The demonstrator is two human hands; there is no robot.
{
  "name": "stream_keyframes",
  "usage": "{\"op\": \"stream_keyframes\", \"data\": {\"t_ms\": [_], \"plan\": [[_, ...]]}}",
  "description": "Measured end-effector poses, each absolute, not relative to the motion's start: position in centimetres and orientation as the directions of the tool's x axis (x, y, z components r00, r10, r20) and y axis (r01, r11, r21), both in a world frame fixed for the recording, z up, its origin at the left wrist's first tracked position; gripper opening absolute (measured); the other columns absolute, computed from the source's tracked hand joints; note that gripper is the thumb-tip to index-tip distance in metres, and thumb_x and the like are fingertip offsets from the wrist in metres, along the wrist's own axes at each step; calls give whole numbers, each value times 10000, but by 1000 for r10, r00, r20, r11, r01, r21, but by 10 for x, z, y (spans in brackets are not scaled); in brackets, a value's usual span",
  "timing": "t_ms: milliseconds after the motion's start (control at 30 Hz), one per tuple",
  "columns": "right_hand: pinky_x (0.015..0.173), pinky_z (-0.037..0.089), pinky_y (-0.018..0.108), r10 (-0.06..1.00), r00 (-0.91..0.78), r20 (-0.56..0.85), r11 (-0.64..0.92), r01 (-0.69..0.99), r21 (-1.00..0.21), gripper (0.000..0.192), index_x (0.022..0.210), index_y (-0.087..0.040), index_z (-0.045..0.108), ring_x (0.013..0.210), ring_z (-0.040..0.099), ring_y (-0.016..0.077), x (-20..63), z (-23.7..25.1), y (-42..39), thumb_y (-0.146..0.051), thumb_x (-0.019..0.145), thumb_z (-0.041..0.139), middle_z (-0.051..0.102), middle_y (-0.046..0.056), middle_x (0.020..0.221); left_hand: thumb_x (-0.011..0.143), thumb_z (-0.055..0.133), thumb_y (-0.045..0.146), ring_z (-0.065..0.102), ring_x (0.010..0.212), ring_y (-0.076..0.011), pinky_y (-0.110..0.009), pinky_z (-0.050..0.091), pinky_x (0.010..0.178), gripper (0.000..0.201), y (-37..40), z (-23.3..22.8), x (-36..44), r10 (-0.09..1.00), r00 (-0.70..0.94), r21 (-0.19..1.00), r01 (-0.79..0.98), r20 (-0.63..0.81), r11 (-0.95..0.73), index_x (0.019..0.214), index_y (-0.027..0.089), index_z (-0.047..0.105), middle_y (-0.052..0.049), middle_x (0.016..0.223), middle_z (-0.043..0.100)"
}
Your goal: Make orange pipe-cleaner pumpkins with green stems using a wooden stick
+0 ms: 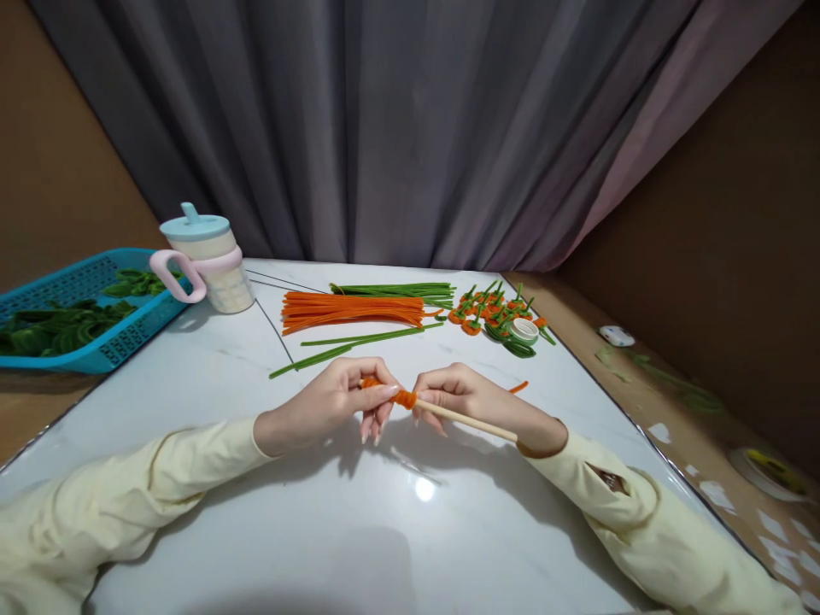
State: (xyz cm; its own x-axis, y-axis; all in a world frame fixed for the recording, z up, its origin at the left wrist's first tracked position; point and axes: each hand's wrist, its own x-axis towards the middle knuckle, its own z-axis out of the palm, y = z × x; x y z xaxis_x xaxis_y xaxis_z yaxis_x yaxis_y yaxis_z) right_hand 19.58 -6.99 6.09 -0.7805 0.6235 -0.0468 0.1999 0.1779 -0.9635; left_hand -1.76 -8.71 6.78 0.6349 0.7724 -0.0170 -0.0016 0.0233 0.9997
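My left hand (342,393) is closed on an orange pipe cleaner (405,399) coiled around one end of a thin wooden stick (474,418). Close to the coil, my right hand (458,391) pinches with thumb and index finger, apparently on the pipe cleaner's uncoiled part. An orange end shows beyond the right wrist; its course through the hand is hidden. The stick slants down to the right below the right hand. Behind the hands lie a bundle of straight orange pipe cleaners (352,313), green pipe cleaners (394,289) and several small orange pieces with green stems (472,325).
At the left, a blue basket (102,352) holds green pipe-cleaner shapes, beside a tumbler (221,282) with a pink handle. A white tape roll (524,329) rests on green loops at the right. Paper scraps (717,495) lie beyond the table's right edge; a grey curtain hangs behind.
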Motion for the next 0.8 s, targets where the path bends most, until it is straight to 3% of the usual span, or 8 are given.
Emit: {"op": "stream_keyframes", "data": {"t_ms": [133,300,500,700,800], "plan": [[547,376,201,626,-777,-74,89,165,-982,370,800,-130,584,549,490,88,195,65,-75,-474,904,495,546,-17,605,859,578,364,543,479,-87,-199,463,474,257,-91,65,-18,794,598,993,-26,109,-118,770,125,554,-6,588,596],[564,379,208,618,-782,-78,4,103,-995,368,765,-135,558,556,496,80,194,65,-78,-477,893,517,556,-15,626,886,545,352,554,506,-103,-214,492,482,277,-91,59,-20,770,595,965,-34,228,-260,1025,126,626,-24,630,610],[444,263,193,610,-790,-70,-92,18,-996,371,791,-131,541,427,356,45,186,57,-79,-494,868,546,562,-23,579,898,530,323,543,511,-97,-207,491,483,265,-88,52,-22,764,565,941,-73,311,-330,988,141,701,-26,640,596],[473,283,204,652,-758,-13,-19,1,-1000,358,857,-121,575,498,397,70,182,54,-84,-446,935,450,575,5,624,904,504,258,519,500,-87,-198,452,486,236,-87,52,-21,799,521,945,-49,300,-323,992,139,688,-4,612,568],[475,287,215,716,-695,-62,-28,59,-998,354,878,-139,553,474,371,73,177,55,-90,-458,946,415,580,1,637,893,500,238,474,464,-76,-193,427,470,229,-87,54,-20,839,445,936,-1,314,-351,965,120,683,14,568,539]]}}
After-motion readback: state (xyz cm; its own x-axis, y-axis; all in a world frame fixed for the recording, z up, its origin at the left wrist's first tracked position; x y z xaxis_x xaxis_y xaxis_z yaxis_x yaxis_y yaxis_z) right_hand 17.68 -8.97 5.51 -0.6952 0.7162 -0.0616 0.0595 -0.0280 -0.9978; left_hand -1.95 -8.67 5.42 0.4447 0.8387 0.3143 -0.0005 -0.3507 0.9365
